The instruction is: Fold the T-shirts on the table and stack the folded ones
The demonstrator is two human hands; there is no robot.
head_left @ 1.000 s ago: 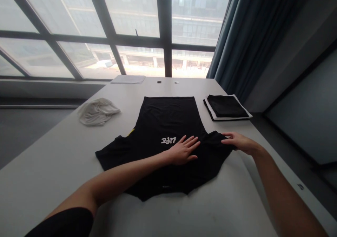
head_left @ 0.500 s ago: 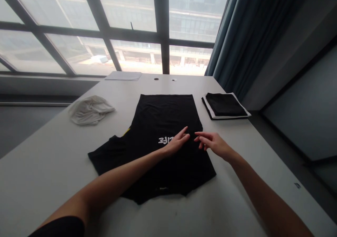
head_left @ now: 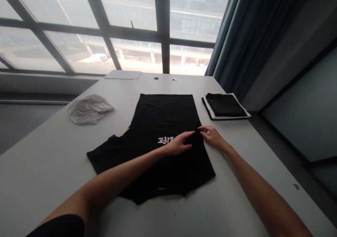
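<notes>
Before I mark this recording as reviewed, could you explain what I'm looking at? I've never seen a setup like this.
There is no machine here: a person is working bare-handed. Every picture comes from one camera worn on the head, looking forward and down. On the white table lies a black shirt, spread out, its white lettering upside down. The left hand, thumb and fingers apart, seems to rest on the shirt and partly covers the lettering. The right hand is at the shirt's right edge; whether it pinches that edge is hard to tell. A crumpled white cloth lies to the left, a folded black-and-white stack to the right, and what look like papers at the far end.
</notes>
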